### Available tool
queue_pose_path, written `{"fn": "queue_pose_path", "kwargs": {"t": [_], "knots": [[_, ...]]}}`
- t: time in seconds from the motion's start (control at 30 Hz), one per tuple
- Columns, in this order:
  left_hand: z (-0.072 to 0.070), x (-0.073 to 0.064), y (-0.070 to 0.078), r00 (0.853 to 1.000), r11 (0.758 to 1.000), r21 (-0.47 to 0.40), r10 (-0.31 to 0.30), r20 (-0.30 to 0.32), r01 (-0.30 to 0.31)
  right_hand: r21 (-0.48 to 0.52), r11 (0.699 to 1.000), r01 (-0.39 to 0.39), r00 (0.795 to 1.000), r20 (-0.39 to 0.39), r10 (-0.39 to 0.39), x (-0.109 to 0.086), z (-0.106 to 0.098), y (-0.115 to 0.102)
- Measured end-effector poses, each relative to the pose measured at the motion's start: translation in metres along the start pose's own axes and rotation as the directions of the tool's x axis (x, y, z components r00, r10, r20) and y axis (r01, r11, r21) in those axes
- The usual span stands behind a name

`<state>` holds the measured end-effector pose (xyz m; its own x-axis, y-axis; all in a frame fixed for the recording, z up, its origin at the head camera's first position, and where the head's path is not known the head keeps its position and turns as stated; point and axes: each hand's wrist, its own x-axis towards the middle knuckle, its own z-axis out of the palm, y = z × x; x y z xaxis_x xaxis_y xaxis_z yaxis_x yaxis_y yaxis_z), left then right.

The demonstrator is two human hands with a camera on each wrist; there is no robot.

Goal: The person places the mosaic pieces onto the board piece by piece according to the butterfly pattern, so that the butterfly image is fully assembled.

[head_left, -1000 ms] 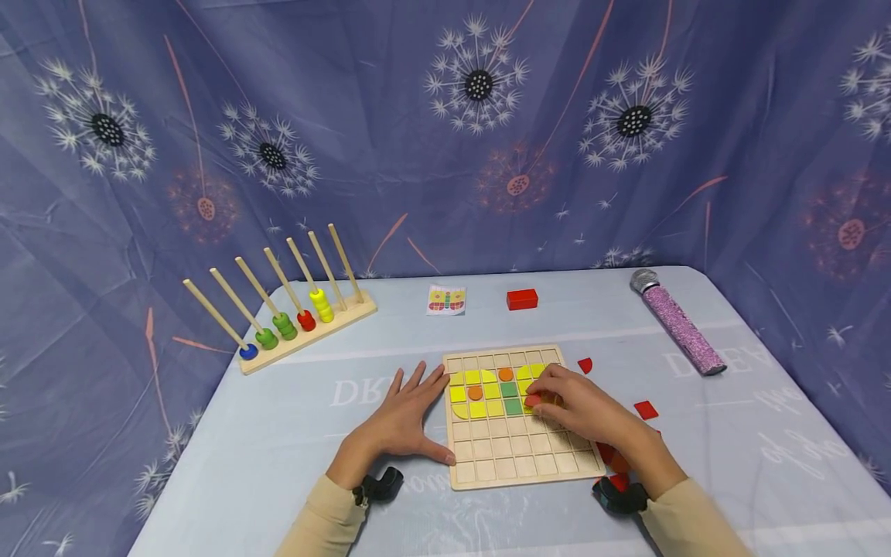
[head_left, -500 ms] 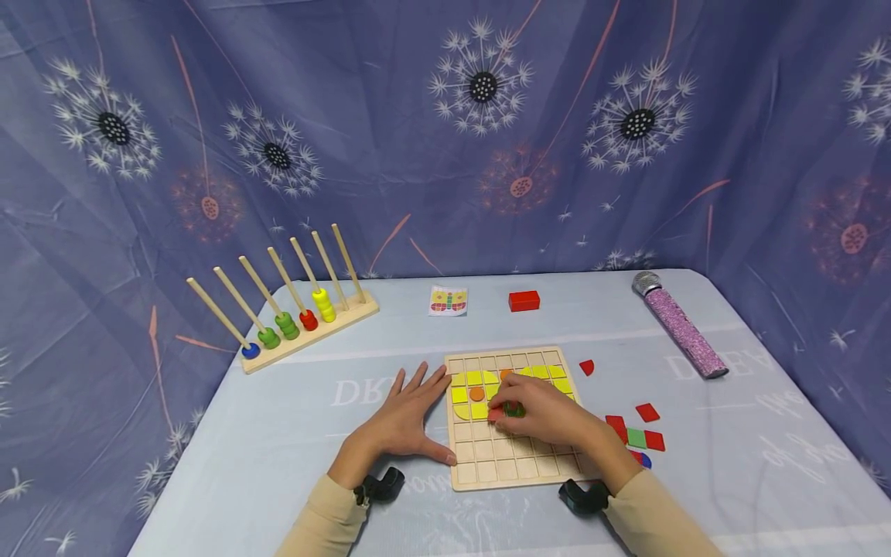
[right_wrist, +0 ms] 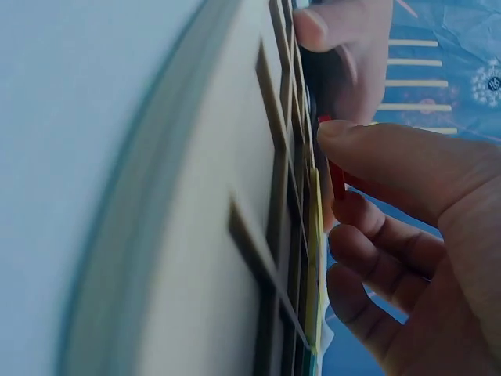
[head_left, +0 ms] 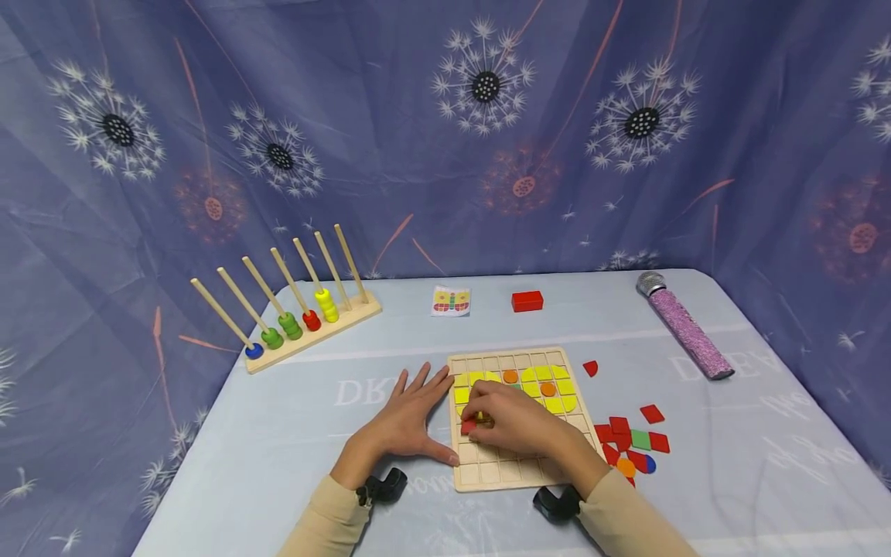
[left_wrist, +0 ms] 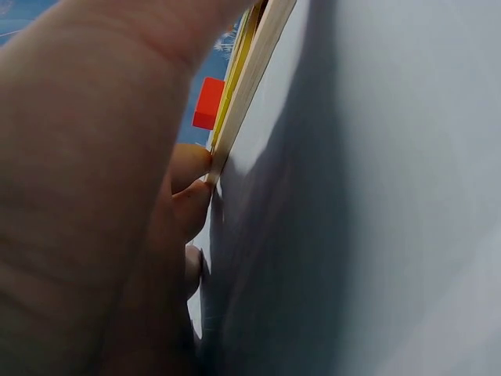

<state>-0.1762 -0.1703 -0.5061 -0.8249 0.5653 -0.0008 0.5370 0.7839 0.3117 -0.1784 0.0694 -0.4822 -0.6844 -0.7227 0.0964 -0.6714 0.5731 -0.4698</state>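
A wooden grid board (head_left: pixel 480 474) lies on the table with yellow tiles (head_left: pixel 567 387), orange discs (head_left: pixel 547 389) and some green in its upper rows. My right hand (head_left: pixel 513 419) pinches a red tile (head_left: pixel 469 427) between thumb and fingers, low over the board's left column, just under the yellow tiles. In the right wrist view this red tile (right_wrist: pixel 337 178) stands on edge close to the grid. The left hand (head_left: pixel 404 422) rests with spread fingers on the table, its thumb and fingertips at the board's left edge. Part of the pattern is hidden under the right hand.
Loose red tiles (head_left: pixel 619 425), a green tile (head_left: pixel 640 440) and other pieces lie right of the board. Behind it are a pattern card (head_left: pixel 451 301) and a red block (head_left: pixel 527 301). A bead-and-peg stand (head_left: pixel 313 336) is at back left, a glittery microphone (head_left: pixel 689 333) at right.
The right hand has moved left across the board with the red tile, from the right-hand yellow group to the left column. The left hand has stayed in place.
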Motion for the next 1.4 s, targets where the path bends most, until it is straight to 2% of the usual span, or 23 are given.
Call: {"fn": "queue_pose_path", "kwargs": {"t": [0.6, 0.9, 1.03, 1.17, 1.4], "knots": [[0.0, 0.003, 0.001, 1.0, 1.0, 0.009, -0.007, 0.001, 0.007, -0.002, 0.999, 0.034, 0.999, 0.028, -0.034, 0.001, 0.002, -0.003], [0.001, 0.002, 0.0, 1.0, 1.0, 0.022, -0.012, 0.004, 0.012, -0.015, 0.998, 0.057, 0.998, 0.008, -0.057, 0.0, 0.003, -0.002], [0.001, 0.003, 0.001, 1.0, 1.0, 0.02, -0.008, 0.0, 0.008, -0.025, 1.0, 0.018, 1.0, 0.004, -0.017, -0.003, 0.0, -0.001], [0.002, 0.003, 0.002, 1.0, 1.0, 0.018, -0.015, 0.004, 0.015, -0.022, 0.998, -0.065, 0.998, -0.01, 0.065, -0.01, -0.006, 0.005], [0.002, 0.003, 0.003, 0.999, 0.999, 0.015, -0.034, 0.007, 0.034, 0.011, 0.992, -0.126, 0.989, -0.075, 0.126, -0.036, -0.032, 0.03]]}}
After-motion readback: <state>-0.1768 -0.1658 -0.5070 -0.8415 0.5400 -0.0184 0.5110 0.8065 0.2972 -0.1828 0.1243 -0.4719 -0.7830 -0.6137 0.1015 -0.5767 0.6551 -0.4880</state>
